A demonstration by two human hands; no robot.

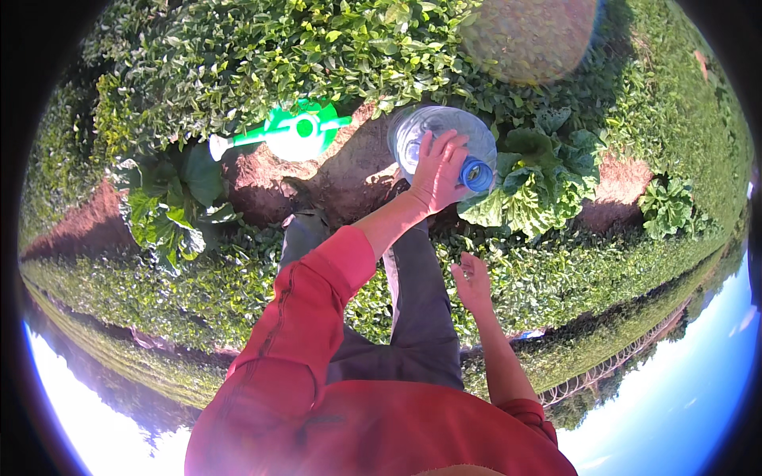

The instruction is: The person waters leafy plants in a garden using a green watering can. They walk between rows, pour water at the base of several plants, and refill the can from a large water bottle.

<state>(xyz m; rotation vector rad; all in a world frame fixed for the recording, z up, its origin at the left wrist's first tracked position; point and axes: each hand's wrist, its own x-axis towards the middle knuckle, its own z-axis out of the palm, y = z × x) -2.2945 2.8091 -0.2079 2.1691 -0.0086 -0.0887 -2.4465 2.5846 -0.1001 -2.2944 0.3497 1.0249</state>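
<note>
My left hand grips a large clear plastic water bottle at its shoulder, just beside the neck. A blue ring surrounds the bottle's mouth, which faces up toward me and a little to the right. Whether the bottle's base touches the soil cannot be told. My right hand hangs in the air below and right of the bottle, its fingers loosely apart and holding nothing. To the left of the bottle, a bright green watering can sits on the soil, its long spout ending in a white rose at the left.
Bare reddish soil runs between dense rows of leafy bushes. Large-leaved vegetable plants grow on the right and on the left. My legs stand close to the bottle. Sun glare whitens part of the can.
</note>
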